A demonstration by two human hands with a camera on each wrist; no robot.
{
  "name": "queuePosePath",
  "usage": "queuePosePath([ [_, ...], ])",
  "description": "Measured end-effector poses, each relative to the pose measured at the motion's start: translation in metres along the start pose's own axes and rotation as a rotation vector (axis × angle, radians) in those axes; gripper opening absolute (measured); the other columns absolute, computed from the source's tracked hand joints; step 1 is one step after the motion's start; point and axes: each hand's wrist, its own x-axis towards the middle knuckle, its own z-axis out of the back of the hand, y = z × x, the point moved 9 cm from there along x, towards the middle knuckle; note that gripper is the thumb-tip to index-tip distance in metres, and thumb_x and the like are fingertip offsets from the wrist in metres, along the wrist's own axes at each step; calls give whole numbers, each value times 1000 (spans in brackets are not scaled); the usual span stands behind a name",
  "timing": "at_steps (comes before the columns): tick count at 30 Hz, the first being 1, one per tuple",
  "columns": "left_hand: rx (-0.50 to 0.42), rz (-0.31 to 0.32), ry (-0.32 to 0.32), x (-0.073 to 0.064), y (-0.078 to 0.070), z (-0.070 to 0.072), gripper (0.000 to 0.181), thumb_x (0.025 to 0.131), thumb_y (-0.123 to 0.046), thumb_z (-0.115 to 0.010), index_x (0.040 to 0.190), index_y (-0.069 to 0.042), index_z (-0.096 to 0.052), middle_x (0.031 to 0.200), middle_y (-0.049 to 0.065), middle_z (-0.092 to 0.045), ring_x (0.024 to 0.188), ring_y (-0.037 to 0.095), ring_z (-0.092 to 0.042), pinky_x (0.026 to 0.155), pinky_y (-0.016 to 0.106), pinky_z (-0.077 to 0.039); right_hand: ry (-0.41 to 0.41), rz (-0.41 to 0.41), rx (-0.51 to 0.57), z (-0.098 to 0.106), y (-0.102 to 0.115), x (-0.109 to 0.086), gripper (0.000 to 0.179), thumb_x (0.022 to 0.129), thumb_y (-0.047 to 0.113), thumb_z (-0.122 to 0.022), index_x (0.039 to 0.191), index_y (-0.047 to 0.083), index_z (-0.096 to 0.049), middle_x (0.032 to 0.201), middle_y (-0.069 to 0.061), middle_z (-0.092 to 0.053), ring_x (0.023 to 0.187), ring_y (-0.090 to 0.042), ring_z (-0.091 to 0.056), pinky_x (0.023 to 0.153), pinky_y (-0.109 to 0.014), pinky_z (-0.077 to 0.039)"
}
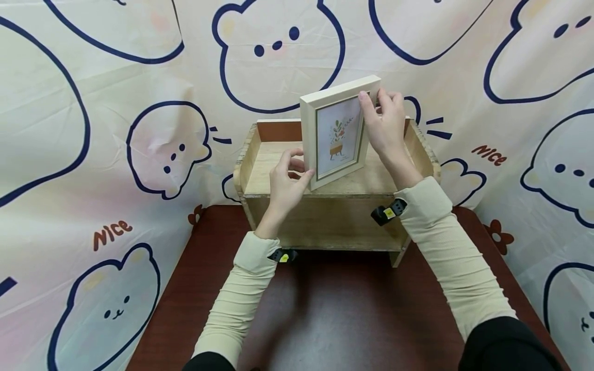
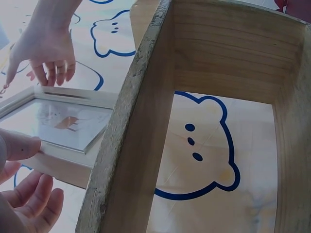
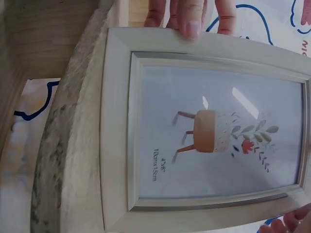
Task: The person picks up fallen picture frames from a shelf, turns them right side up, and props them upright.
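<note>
A cream picture frame with a potted-plant print stands upright, slightly turned, over the top board of a small wooden shelf. My left hand pinches its lower left edge, the thumb at the front and the other fingers curled alongside. Higher up, my right hand grips the right edge, thumb on the front, fingers behind. The right wrist view shows the frame's face close up, with left-hand fingers at one edge. Whether its bottom touches the board cannot be told.
The shelf has raised side panels and a lower board. It stands at the back of a dark red-brown table. Behind and beside hangs a cloth printed with bear outlines.
</note>
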Motion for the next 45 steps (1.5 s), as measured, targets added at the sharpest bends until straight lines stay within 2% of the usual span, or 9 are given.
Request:
queuePosePath([
  [3,2,-8,-6,-1,-1,0,35,74,4,-68,106,3,-52,77,18,-61,71,25,-58,60,39,-50,12,-40,3,-3,0,1,44,88,46,-47,101,4,-54,101,-2,-33,98,-18,-37,79,-23,-34],
  [5,15,-21,-9,-1,-2,-1,35,74,4,-68,105,3,-52,77,18,-61,71,25,-58,61,39,-50,19,-78,9,-5,-1,1,49,87,49,-48,108,5,-55,103,-3,-33,100,-18,-37,79,-23,-34],
  [9,56,-57,-26,-3,-7,-2,35,73,4,-68,104,3,-52,77,16,-62,71,25,-59,61,39,-50,27,-149,35,-9,-3,1,56,86,52,-49,119,6,-53,108,-2,-33,100,-13,-36,81,-23,-35],
  [19,159,-142,-55,-9,-20,-6,35,72,2,-69,102,5,-51,77,15,-61,70,24,-58,60,35,-49,47,-246,41,-13,-4,3,62,83,56,-51,123,9,-50,121,-7,-33,103,-13,-37,84,-23,-38],
  [30,214,-193,-77,-12,-24,-8,35,73,1,-69,102,5,-52,76,15,-59,68,24,-57,59,33,-49,116,-281,53,-19,-3,5,64,84,56,-49,128,10,-47,125,-7,-30,106,-15,-36,88,-27,-37],
  [36,244,-223,-81,-13,-27,-10,34,74,0,-69,102,5,-52,78,15,-59,69,24,-57,60,33,-49,161,-297,2,-15,-4,6,70,83,59,-48,129,6,-45,129,-10,-38,110,-18,-40,89,-30,-40],
  [41,266,-229,-89,-13,-28,-11,34,74,0,-69,102,5,-52,77,14,-59,69,23,-56,61,32,-48,218,-282,-97,-13,2,6,69,84,60,-44,115,-1,-52,115,-11,-53,97,-18,-47,75,-28,-41],
  [43,274,-234,-94,-14,-28,-11,34,74,0,-69,102,5,-52,77,14,-58,69,23,-56,61,31,-48,241,-271,-78,-16,6,6,63,86,57,-44,103,-2,-57,102,-11,-55,87,-17,-49,66,-27,-40],
  [45,278,-242,-97,-14,-29,-12,34,74,0,-69,103,5,-52,77,14,-58,69,23,-55,61,31,-48,257,-284,-7,-19,8,5,55,89,53,-45,96,-1,-58,92,-8,-54,80,-15,-48,62,-25,-38],
])
